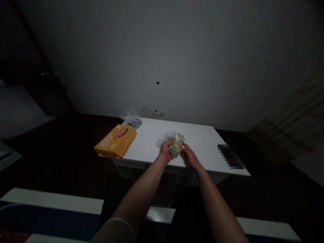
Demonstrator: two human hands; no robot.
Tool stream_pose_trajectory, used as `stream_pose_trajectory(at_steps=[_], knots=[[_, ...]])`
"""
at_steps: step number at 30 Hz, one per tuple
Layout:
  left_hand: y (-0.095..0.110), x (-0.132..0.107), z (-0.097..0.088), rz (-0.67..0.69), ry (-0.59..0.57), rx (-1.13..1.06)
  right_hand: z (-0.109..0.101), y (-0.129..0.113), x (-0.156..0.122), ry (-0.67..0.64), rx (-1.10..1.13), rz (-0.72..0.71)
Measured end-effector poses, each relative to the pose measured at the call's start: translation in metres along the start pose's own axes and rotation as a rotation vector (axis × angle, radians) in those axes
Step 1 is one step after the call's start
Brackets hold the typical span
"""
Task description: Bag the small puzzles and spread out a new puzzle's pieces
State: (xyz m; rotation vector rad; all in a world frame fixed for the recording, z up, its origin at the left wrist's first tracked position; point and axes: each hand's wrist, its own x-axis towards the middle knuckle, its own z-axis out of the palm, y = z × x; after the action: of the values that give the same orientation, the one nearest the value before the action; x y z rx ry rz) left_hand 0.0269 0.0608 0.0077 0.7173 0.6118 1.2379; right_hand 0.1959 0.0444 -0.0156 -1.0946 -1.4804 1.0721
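Over the near edge of the white table, a clear plastic bag of small yellow, teal and pink pieces sits between my two hands. My left hand grips its left side, the thumb lying across the front. At its right side is my right hand, with curled fingers against the plastic. The loose, crumpled end of the bag spreads out to the left, behind my left hand. What the pieces are is too small to make out.
The white table stands close to a grey wall. On its left lie an orange-yellow box with white lettering and another clear bag of darker greenish pieces. A dark, pixelated object lies at the right edge.
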Motion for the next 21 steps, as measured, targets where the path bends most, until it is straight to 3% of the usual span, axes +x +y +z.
stream_pose_trajectory(at_steps=[3,5,8,12,16,21], knots=[[0.000,0.014,0.014,-0.019,-0.084,0.060,-0.004,-0.005,0.000,0.059,0.085,0.005],[0.007,0.023,0.013,0.000,-0.105,0.114,-0.004,-0.007,-0.001,0.101,0.179,0.028],[0.026,0.033,-0.006,0.059,-0.085,0.213,-0.003,-0.011,-0.003,0.179,0.299,0.076],[0.043,0.035,-0.044,0.131,-0.014,0.372,-0.005,-0.011,-0.001,0.240,0.292,0.099],[0.034,0.028,-0.067,0.206,0.065,0.497,-0.007,-0.003,0.003,0.256,0.287,0.097],[0.021,0.027,-0.073,0.290,0.064,0.653,-0.004,0.002,0.003,0.294,0.253,0.114]])
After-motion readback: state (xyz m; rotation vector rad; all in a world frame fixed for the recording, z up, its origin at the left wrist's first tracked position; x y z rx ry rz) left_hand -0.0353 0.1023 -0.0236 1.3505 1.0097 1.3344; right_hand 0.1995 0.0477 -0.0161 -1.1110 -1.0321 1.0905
